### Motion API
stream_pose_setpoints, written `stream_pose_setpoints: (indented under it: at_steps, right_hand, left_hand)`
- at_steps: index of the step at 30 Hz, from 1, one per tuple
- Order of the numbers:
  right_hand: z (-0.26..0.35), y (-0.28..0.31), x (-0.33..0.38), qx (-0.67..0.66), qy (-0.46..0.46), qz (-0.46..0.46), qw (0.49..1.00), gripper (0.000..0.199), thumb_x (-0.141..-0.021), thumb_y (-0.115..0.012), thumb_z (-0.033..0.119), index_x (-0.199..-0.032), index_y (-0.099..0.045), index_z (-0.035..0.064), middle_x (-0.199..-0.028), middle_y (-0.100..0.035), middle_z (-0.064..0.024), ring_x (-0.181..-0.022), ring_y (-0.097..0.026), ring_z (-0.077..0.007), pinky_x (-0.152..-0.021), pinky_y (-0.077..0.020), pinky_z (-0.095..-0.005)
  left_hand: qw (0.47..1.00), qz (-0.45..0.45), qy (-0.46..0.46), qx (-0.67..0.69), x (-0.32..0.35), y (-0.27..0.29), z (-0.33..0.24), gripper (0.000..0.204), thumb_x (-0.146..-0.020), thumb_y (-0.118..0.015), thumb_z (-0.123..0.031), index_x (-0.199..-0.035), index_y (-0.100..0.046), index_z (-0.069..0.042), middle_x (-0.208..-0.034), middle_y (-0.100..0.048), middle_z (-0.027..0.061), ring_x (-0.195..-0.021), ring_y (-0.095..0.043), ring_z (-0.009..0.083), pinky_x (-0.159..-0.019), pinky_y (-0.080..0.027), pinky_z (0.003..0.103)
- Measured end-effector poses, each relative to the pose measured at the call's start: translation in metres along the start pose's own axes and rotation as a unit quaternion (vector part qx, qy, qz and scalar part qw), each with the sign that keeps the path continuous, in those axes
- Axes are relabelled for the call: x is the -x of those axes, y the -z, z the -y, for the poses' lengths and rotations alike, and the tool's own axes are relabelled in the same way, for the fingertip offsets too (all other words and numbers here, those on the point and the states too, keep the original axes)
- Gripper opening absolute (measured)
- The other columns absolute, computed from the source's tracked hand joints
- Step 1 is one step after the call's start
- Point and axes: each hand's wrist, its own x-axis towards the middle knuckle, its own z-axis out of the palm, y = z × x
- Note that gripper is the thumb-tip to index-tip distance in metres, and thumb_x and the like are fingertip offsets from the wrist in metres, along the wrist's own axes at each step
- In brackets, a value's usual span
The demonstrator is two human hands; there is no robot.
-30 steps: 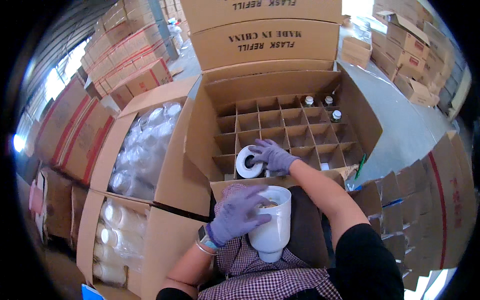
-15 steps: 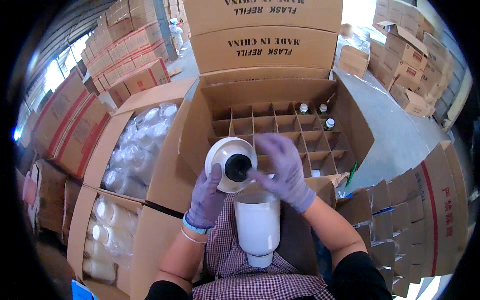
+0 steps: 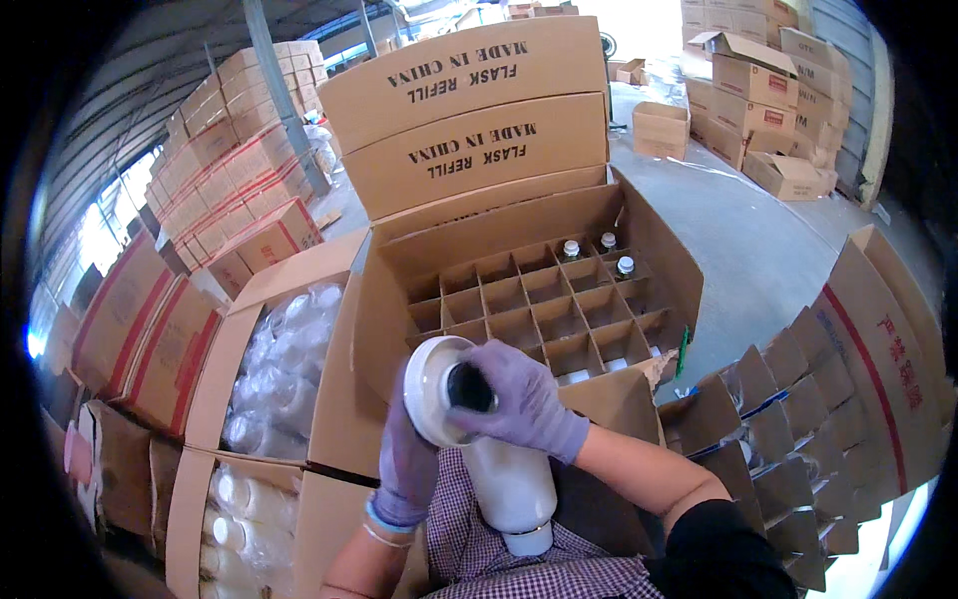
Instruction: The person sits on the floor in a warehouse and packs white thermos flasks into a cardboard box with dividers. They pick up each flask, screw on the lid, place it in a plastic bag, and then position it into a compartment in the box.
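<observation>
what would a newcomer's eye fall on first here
Probably the white round piece at centre, with the left hand holding its side and the right hand at its black centre. Just below, over the lap, is a glossy white container. Beyond stands a big open divided carton, with three white-capped bottles toward its far right corner.

Our left hand (image 3: 407, 464) and right hand (image 3: 521, 397) hold a white collar (image 3: 424, 401); bottles (image 3: 625, 268) stand near the carton's (image 3: 499, 230) far-right corner.
</observation>
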Motion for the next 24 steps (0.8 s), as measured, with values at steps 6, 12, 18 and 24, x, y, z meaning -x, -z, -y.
stream_pose_setpoints:
  at_steps: [6, 12, 18, 24]
  right_hand:
    - [-0.061, -0.033, 0.017, -0.22, 0.063, -0.046, 0.972, 0.044, -0.093, -0.064, 0.014, -0.133, -0.05, 0.0023, -0.134, -0.055, -0.0225, -0.116, -0.059, -0.0389, -0.096, -0.0507, -0.0414]
    - [0.003, 0.0, 0.01, -0.042, -0.035, 0.047, 0.997, 0.058, -0.088, -0.071, 0.025, -0.137, -0.048, 0.0066, -0.13, -0.058, -0.0227, -0.113, -0.06, -0.0392, -0.089, -0.0545, -0.0443]
    - [-0.067, -0.031, 0.021, -0.014, 0.017, -0.096, 0.995, 0.056, -0.093, -0.064, 0.023, -0.142, -0.045, 0.004, -0.125, -0.062, -0.0217, -0.114, -0.063, -0.0355, -0.098, -0.0524, -0.0413]
    - [-0.054, -0.05, 0.029, -0.374, -0.197, -0.018, 0.906, 0.076, -0.092, -0.067, 0.033, -0.154, -0.031, 0.0087, -0.114, -0.071, -0.0126, -0.097, -0.07, -0.0324, -0.087, -0.0536, -0.0449]
  left_hand:
    - [0.864, 0.049, -0.302, -0.399, -0.001, -0.014, 0.001, 0.072, -0.082, -0.077, -0.037, -0.136, -0.051, 0.001, -0.148, -0.042, 0.0242, -0.139, -0.041, 0.0379, -0.114, -0.034, 0.045]
    - [0.969, 0.063, 0.131, 0.198, 0.008, -0.005, 0.001, 0.079, -0.091, -0.069, -0.043, -0.148, -0.037, 0.001, -0.145, -0.049, 0.0167, -0.133, -0.049, 0.0291, -0.11, -0.042, 0.042]
    - [0.994, 0.061, -0.064, -0.065, 0.012, -0.017, 0.015, 0.092, -0.084, -0.076, -0.042, -0.153, -0.033, 0.0, -0.157, -0.031, 0.0253, -0.147, -0.031, 0.0388, -0.119, -0.028, 0.046]
    - [0.98, 0.087, -0.091, -0.157, 0.0, -0.023, 0.006, 0.075, -0.083, -0.075, -0.028, -0.148, -0.044, -0.008, -0.153, -0.04, 0.0194, -0.142, -0.038, 0.0404, -0.115, -0.035, 0.048]
